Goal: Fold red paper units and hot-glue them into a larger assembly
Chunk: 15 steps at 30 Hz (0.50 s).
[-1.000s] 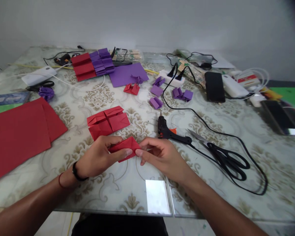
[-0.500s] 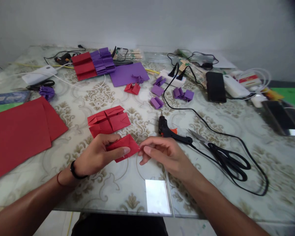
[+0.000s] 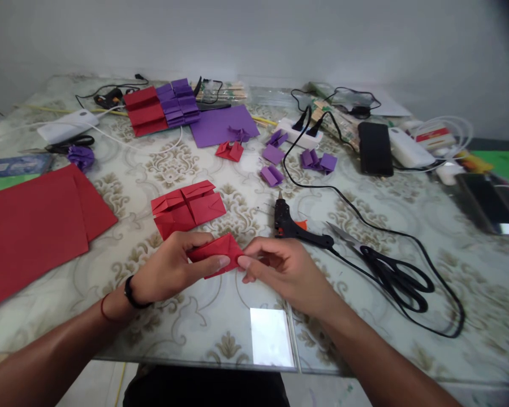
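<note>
A small piece of folded red paper [image 3: 220, 249] is held just above the patterned table. My left hand [image 3: 178, 263] closes on its left part, thumb across the front. At its right corner, my right hand [image 3: 284, 268] pinches the paper between thumb and fingers. Parts of the paper are hidden behind my fingers. Right behind my left hand lie more folded red paper pieces [image 3: 189, 206], set side by side. A black glue gun [image 3: 299, 226] rests beyond my right hand, its nozzle pointing away, and black-handled scissors [image 3: 390, 271] lie to the right of it.
Large red paper sheets [image 3: 34, 232] cover the left side. Several small folded purple papers [image 3: 272, 175] lie near a white power strip [image 3: 300, 133]. The glue gun's black cord [image 3: 373, 226] loops round the scissors. Phones [image 3: 375, 150] and cables occupy the far right.
My right thumb and fingers have come in onto the red paper's right corner and now pinch it. The paper has shifted slightly to the right with my left hand.
</note>
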Each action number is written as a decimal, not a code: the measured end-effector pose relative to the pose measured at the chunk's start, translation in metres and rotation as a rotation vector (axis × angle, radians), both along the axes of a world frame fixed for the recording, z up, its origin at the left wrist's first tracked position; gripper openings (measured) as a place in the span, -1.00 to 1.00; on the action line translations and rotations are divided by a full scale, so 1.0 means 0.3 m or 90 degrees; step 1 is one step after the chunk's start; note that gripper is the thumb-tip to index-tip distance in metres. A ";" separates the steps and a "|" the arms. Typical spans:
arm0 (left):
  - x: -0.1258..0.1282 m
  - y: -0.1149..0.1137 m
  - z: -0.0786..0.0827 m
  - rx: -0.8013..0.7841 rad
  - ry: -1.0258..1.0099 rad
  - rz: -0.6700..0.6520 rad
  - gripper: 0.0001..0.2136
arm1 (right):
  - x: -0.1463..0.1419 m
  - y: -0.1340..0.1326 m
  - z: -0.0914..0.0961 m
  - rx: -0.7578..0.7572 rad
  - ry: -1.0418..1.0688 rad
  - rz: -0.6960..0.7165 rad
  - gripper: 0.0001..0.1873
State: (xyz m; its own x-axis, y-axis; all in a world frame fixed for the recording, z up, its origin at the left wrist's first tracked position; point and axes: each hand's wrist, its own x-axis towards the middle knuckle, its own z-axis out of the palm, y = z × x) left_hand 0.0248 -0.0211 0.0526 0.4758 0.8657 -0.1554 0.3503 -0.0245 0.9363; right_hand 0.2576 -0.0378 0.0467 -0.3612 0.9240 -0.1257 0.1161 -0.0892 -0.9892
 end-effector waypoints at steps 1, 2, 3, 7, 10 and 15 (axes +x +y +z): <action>0.001 0.000 -0.002 0.005 0.006 0.002 -0.60 | -0.005 -0.003 -0.001 0.005 -0.011 -0.003 -0.63; 0.001 0.001 -0.004 0.004 0.009 0.007 -0.60 | -0.008 -0.004 -0.002 0.012 -0.019 -0.010 -0.63; 0.001 0.001 -0.006 -0.003 0.008 0.011 -0.60 | -0.010 -0.005 -0.004 0.021 -0.027 -0.017 -0.63; -0.003 0.002 -0.006 -0.036 -0.026 0.006 -0.59 | -0.013 -0.007 -0.012 0.058 -0.052 -0.015 -0.68; -0.006 0.002 0.000 -0.044 -0.053 -0.010 -0.60 | -0.014 -0.011 -0.012 0.077 -0.064 0.004 -0.71; -0.007 0.000 -0.003 -0.033 -0.042 -0.018 -0.61 | -0.023 -0.017 -0.007 0.107 -0.083 0.005 -0.72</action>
State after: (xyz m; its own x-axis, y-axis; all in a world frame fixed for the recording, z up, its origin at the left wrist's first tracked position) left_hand 0.0226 -0.0211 0.0516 0.5099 0.8437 -0.1677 0.2881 0.0162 0.9575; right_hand 0.2506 -0.0428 0.0447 -0.3597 0.9329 -0.0158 0.2438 0.0776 -0.9667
